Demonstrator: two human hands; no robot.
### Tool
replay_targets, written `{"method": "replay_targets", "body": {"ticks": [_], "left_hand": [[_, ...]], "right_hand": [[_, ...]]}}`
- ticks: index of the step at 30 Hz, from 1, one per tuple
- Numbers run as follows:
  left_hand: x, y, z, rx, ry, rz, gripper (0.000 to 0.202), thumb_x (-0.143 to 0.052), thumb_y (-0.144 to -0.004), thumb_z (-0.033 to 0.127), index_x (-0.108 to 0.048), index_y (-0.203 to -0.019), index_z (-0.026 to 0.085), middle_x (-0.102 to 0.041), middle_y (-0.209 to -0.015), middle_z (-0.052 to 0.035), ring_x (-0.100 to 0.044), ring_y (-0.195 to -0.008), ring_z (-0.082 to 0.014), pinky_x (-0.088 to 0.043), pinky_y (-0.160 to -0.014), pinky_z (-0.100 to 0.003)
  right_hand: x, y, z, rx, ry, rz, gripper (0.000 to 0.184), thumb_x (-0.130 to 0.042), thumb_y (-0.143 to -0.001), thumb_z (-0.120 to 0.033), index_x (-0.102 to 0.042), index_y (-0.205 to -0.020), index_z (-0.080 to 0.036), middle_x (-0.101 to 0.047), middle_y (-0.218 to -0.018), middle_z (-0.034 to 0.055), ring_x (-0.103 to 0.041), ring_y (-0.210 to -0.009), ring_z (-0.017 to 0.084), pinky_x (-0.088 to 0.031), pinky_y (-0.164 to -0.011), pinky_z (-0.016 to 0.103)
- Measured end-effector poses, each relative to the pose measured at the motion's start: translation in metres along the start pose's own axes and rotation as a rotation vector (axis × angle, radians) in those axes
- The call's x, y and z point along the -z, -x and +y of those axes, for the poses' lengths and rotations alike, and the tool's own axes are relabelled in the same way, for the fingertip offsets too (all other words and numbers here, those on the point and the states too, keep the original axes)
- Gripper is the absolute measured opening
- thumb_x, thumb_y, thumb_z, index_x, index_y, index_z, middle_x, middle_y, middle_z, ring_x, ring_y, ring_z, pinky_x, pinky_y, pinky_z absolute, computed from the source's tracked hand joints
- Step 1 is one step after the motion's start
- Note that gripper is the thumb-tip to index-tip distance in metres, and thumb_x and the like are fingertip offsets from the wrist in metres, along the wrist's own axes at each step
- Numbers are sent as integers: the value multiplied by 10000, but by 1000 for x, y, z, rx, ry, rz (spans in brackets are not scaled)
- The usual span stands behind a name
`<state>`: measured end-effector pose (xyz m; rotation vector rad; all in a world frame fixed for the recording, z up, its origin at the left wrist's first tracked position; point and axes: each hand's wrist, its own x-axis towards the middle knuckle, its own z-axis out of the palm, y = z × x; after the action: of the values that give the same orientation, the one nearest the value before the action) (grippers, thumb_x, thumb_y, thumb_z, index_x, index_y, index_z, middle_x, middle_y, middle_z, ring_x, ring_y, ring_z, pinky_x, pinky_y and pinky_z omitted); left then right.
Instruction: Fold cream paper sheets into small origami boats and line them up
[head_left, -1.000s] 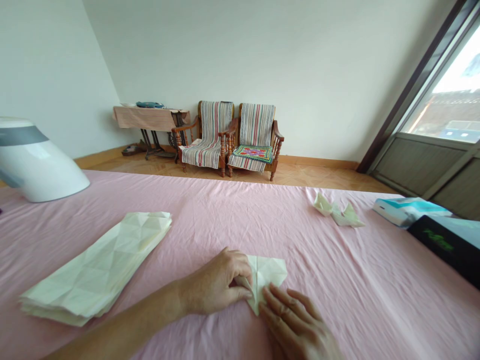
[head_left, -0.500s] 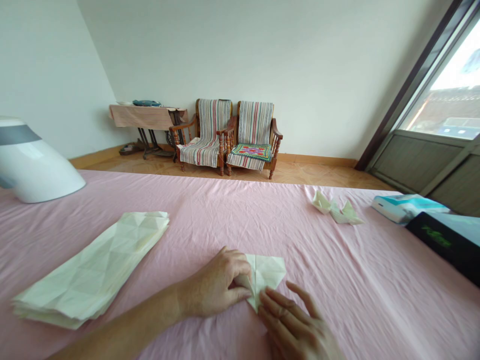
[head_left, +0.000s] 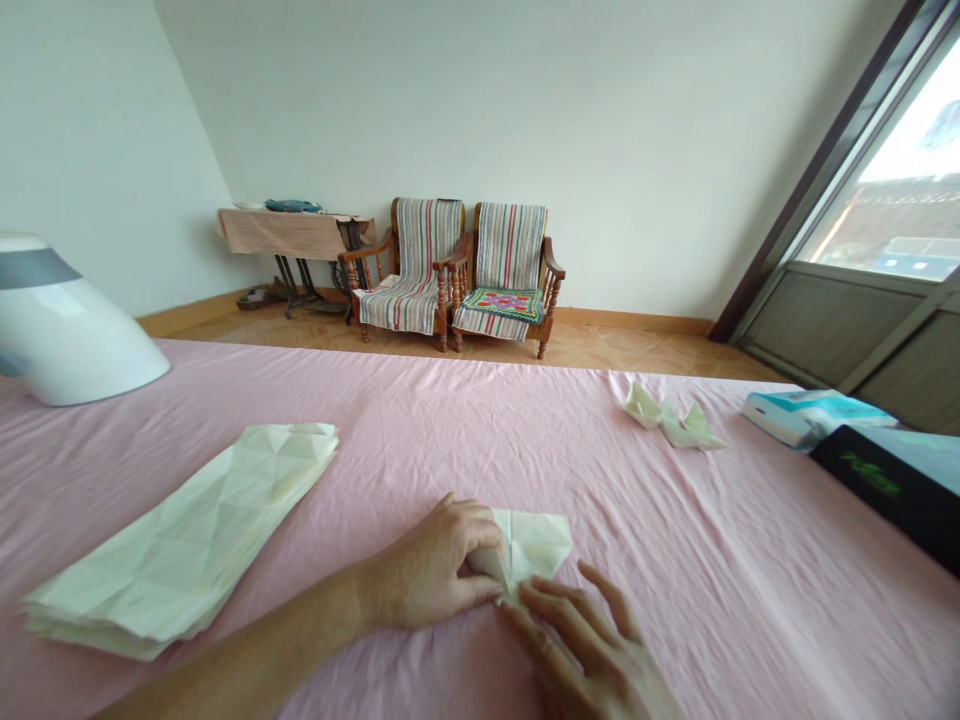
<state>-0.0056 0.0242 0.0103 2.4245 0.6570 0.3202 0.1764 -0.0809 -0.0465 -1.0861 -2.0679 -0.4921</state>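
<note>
A small pale folded paper [head_left: 538, 542] lies on the pink cloth in front of me, with crease lines across it. My left hand [head_left: 442, 565] grips its left side, fingers bent over it and thumb along the lower edge. My right hand [head_left: 592, 640] rests at the paper's lower right with its fingers stretched out and spread, fingertips touching the paper. The bottom corner of the sheet is hidden under the right fingers. To the left lies a stack of creased pale paper sheets [head_left: 195, 530].
Two folded paper pieces [head_left: 675, 415] sit at the back right of the pink cloth [head_left: 420, 420]. Beyond them are a blue-and-white pack [head_left: 817, 410] and a black box [head_left: 885, 475]. A white rounded appliance [head_left: 82, 340] stands at the far left. Two chairs [head_left: 472, 270] are against the wall.
My right fingers have shifted slightly left and spread over the paper's bottom corner, covering it. My left hand stays almost where it was, on the paper's left side.
</note>
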Motion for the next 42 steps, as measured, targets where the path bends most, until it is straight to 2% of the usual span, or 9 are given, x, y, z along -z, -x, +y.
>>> {"method": "replay_targets", "body": {"ticks": [5, 13, 18, 24, 34, 42], "left_hand": [[2, -1, 0, 6, 2, -10, 208, -724, -717, 66, -556, -637, 159, -576, -684, 51, -548, -722, -129, -340, -766, -261], [2, 0, 1, 34, 36, -10, 223, -739, -697, 53, -555, -626, 159, -578, -682, 51, -543, -732, -134, -341, -778, -259], [5, 0, -4, 113, 44, 66, 218, -770, -696, 141, -554, -662, 150, -562, -709, 36, -524, -730, -143, -353, -725, -252], [5, -1, -7, 185, 68, 149, 140, -622, -822, 186, -593, -690, 148, -574, -708, 18, -524, -661, -125, -369, -633, -225], [-2, -6, -8, 180, 34, 182, 129, -670, -759, 150, -600, -652, 161, -591, -698, 23, -538, -699, -138, -373, -735, -262], [-5, -4, -8, 169, -2, 186, 115, -677, -747, 97, -593, -737, 174, -610, -771, 26, -539, -765, -152, -357, -792, -282]], "right_hand": [[1, -3, -2, 8, 32, 15, 309, -380, -996, -195, -681, -1025, -255, -716, -893, -12, -665, -886, 137, -285, -1091, 363], [3, -2, -3, 57, 92, -28, 217, -473, -953, -181, -656, -1037, -262, -701, -919, -3, -674, -884, 147, -400, -1041, 416], [-1, -3, -4, 33, 85, 32, 247, -444, -962, -164, -672, -946, -255, -701, -881, -13, -677, -846, 131, -400, -1045, 398], [0, -7, -4, 5, 57, 71, 296, -411, -983, -165, -680, -896, -254, -702, -831, -27, -675, -797, 106, -390, -1047, 337], [-3, -5, -2, 13, 48, 73, 261, -445, -957, -164, -683, -913, -263, -703, -844, -21, -673, -803, 119, -451, -984, 308], [-5, -1, -3, 17, 47, 51, 221, -477, -950, -171, -678, -935, -260, -693, -855, -14, -672, -820, 129, -471, -959, 328]]}}
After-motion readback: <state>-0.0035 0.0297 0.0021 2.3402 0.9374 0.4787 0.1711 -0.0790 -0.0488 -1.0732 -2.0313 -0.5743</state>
